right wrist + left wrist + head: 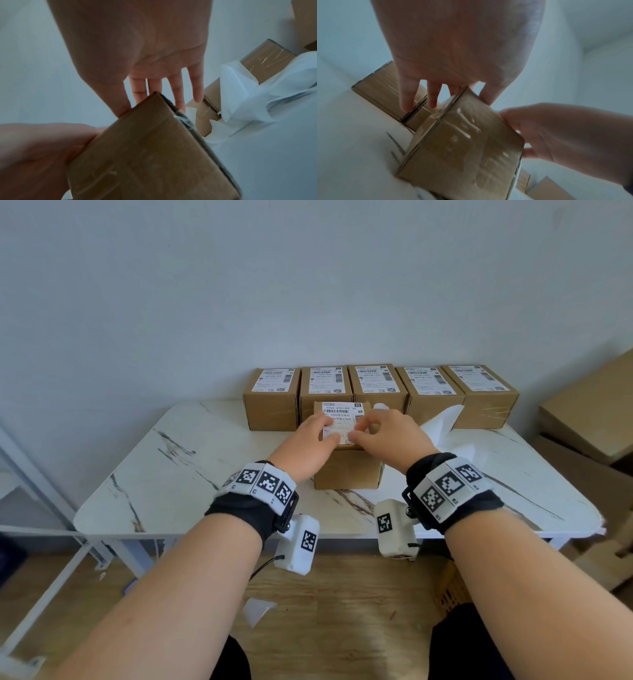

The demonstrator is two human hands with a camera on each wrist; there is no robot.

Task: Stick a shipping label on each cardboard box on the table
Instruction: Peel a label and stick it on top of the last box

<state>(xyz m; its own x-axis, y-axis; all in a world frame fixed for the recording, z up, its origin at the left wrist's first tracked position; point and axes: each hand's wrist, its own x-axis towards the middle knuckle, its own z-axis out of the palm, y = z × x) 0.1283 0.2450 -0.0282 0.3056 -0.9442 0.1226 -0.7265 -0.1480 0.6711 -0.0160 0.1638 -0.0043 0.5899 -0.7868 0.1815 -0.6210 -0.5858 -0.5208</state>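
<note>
On the marble tabletop by a white wall, both flat hands, left hand and right hand, press a label onto the front box.

Both forearms reached up from the bottom corners of the head view toward the middle of the frame, each wrist wrapped in a black band with checkered markers. The left hand lay just left of centre, fingers straight and flat, palm down. The right hand sat just right of it, fingers stretched forward and slightly spread.
</note>
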